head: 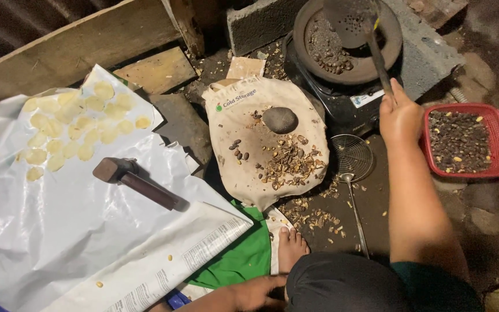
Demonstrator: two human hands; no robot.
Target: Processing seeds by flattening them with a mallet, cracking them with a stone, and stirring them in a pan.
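Perforated ladle [350,23], handle toward right hand [398,112]

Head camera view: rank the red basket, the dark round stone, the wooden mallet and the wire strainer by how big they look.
1. Wire strainer, counting its long handle
2. Red basket and wooden mallet: too alike to rank
3. Dark round stone

Around the cloth-covered block [244,167] there is little open room. Behind it the pan [347,43] on its black stove [342,107] blocks the way, with a grey concrete block [258,23] just left of that. To its right a wire skimmer [352,157] lies on the floor, and a red basket [495,138] sits beyond. To its left, white sheeting [59,219] carries a hammer [134,182] and pale flattened chips [76,127]; bare sheet near the hammer is passable.
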